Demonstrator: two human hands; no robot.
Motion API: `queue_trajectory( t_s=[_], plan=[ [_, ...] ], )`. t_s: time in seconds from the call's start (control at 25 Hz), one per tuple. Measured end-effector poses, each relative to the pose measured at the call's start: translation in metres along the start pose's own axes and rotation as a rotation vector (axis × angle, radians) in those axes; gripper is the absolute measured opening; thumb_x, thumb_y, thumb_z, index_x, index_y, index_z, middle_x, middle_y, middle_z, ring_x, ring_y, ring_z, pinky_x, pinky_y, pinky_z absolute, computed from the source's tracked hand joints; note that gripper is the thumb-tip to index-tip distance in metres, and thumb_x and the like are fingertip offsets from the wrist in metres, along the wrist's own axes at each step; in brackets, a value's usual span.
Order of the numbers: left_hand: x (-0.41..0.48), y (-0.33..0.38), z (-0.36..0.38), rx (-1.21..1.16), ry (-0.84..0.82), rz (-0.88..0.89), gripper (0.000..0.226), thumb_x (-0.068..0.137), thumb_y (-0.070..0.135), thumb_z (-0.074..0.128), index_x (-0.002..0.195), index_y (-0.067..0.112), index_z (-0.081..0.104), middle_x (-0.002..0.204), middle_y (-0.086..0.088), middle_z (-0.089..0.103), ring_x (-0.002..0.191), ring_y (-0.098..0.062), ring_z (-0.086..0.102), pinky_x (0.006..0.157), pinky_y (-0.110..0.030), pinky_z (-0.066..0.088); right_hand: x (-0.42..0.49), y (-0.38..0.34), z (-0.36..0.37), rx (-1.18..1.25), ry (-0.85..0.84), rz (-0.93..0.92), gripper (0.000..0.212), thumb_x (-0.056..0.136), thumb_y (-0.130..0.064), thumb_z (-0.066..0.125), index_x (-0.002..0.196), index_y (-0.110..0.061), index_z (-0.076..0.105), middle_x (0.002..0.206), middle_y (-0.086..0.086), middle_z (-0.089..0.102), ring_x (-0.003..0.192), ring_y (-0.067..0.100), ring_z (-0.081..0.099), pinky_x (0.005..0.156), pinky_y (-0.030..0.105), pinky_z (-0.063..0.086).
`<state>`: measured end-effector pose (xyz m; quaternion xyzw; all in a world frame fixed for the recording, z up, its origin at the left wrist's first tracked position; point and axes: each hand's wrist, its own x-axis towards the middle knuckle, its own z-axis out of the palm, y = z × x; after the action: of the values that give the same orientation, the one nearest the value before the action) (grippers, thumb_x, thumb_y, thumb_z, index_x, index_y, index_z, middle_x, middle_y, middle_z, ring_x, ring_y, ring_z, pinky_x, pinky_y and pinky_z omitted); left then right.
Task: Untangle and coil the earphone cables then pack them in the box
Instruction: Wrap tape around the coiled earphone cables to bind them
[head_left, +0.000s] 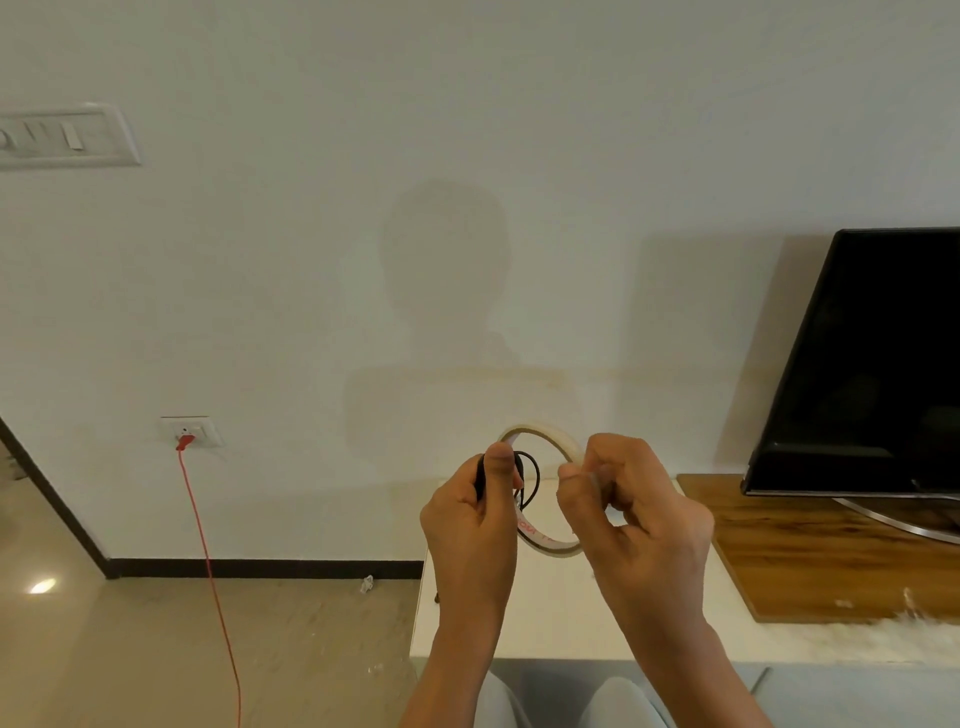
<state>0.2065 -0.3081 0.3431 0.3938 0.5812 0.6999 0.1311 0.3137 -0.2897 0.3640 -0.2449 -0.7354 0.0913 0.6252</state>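
Two hands meet above the white tabletop (571, 613): left hand (470, 519) pinches the coiled black earphone cable (531, 474) under its thumb, right hand (634, 509) pinches a tape roll (551, 434) by its end. Binding the coil seemingly comes next, demanding a steady grip.

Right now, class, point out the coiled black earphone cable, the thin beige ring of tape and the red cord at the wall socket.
Black earphone cable (480, 475), head view, on the pinched bundle.
Beige tape ring (566, 441), head view, on the upper right rim.
Red cord (208, 561), head view, mid-length.
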Motion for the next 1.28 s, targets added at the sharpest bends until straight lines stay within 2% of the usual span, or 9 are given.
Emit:
queue_trajectory(
  t_s=[0.12, 0.2, 0.36, 0.48, 0.6, 0.84, 1.0, 1.16, 1.28],
  plan=[
    [0.012, -0.005, -0.011, 0.022, -0.143, -0.054, 0.043, 0.081, 0.057, 0.053, 0.066, 0.02, 0.07, 0.053, -0.005, 0.057, 0.05, -0.008, 0.046, 0.051, -0.025, 0.041, 0.002, 0.006, -0.005, 0.031, -0.069, 0.091, 0.01, 0.088, -0.025, 0.058, 0.084, -0.025, 0.049, 0.055, 0.003, 0.058, 0.053, 0.015, 0.054, 0.046, 0.022, 0.045],
    [0.019, -0.002, -0.021, 0.022, -0.235, -0.026, 0.04, 0.077, 0.056, 0.066, 0.073, 0.017, 0.073, 0.056, -0.018, 0.051, 0.053, -0.015, 0.041, 0.053, -0.033, 0.039, 0.007, 0.01, -0.013, 0.076, -0.193, 0.234, 0.014, 0.088, -0.023, 0.061, 0.082, -0.028, 0.051, 0.055, 0.007, 0.06, 0.052, 0.018, 0.057, 0.047, 0.027, 0.048],
    [0.023, 0.007, -0.03, 0.126, -0.435, 0.193, 0.022, 0.074, 0.046, 0.068, 0.082, 0.027, 0.073, 0.045, 0.009, 0.037, 0.047, -0.005, 0.032, 0.05, -0.013, 0.029, 0.018, 0.01, -0.024, 0.136, -0.43, 0.353, 0.021, 0.085, -0.015, 0.063, 0.082, -0.034, 0.055, 0.066, 0.004, 0.067, 0.053, 0.014, 0.06, 0.049, 0.016, 0.05],
    [0.024, 0.001, -0.025, 0.19, -0.346, 0.296, 0.033, 0.079, 0.051, 0.061, 0.075, 0.02, 0.07, 0.047, 0.011, 0.04, 0.046, -0.006, 0.034, 0.049, -0.011, 0.029, 0.022, 0.009, -0.026, 0.151, -0.485, 0.384, 0.02, 0.087, -0.016, 0.061, 0.084, -0.035, 0.057, 0.07, -0.005, 0.07, 0.056, 0.009, 0.064, 0.053, 0.012, 0.05],
    [0.016, -0.001, -0.016, 0.242, -0.166, 0.37, 0.051, 0.085, 0.058, 0.051, 0.064, 0.013, 0.062, 0.045, 0.013, 0.035, 0.045, -0.009, 0.035, 0.046, -0.009, 0.027, 0.022, 0.008, -0.023, 0.172, -0.42, 0.389, 0.013, 0.087, -0.017, 0.06, 0.085, -0.029, 0.056, 0.069, -0.005, 0.07, 0.059, 0.01, 0.065, 0.055, 0.016, 0.053],
    [0.005, 0.0, -0.004, 0.17, 0.018, 0.271, 0.047, 0.085, 0.051, 0.049, 0.063, 0.011, 0.061, 0.044, 0.014, 0.035, 0.046, -0.009, 0.041, 0.043, -0.01, 0.029, 0.014, 0.003, -0.012, 0.215, -0.216, 0.392, 0.007, 0.085, -0.026, 0.06, 0.09, -0.022, 0.056, 0.067, -0.001, 0.066, 0.061, 0.005, 0.066, 0.055, 0.007, 0.048],
    [0.003, 0.004, -0.002, 0.163, 0.056, 0.231, 0.038, 0.083, 0.048, 0.05, 0.058, 0.019, 0.054, 0.041, 0.011, 0.038, 0.044, -0.007, 0.04, 0.043, -0.009, 0.029, 0.007, 0.006, -0.007, 0.148, -0.105, 0.279, 0.009, 0.086, -0.017, 0.064, 0.087, -0.02, 0.056, 0.06, 0.001, 0.063, 0.06, 0.008, 0.066, 0.055, 0.011, 0.05],
    [0.002, 0.003, -0.001, 0.151, 0.065, 0.177, 0.036, 0.084, 0.044, 0.053, 0.057, 0.019, 0.052, 0.042, 0.01, 0.037, 0.045, -0.008, 0.041, 0.043, -0.011, 0.03, 0.003, 0.01, -0.003, 0.098, -0.059, 0.216, 0.007, 0.087, -0.031, 0.059, 0.092, -0.029, 0.054, 0.063, 0.004, 0.064, 0.057, 0.02, 0.063, 0.053, 0.028, 0.054],
    [0.001, 0.001, 0.001, 0.134, 0.052, 0.13, 0.034, 0.084, 0.042, 0.053, 0.058, 0.02, 0.054, 0.04, 0.012, 0.039, 0.045, -0.007, 0.043, 0.043, -0.01, 0.032, 0.002, 0.013, -0.002, 0.103, -0.052, 0.226, 0.011, 0.087, -0.02, 0.064, 0.09, -0.025, 0.055, 0.062, 0.005, 0.065, 0.058, 0.014, 0.065, 0.054, 0.018, 0.054]
  ],
)
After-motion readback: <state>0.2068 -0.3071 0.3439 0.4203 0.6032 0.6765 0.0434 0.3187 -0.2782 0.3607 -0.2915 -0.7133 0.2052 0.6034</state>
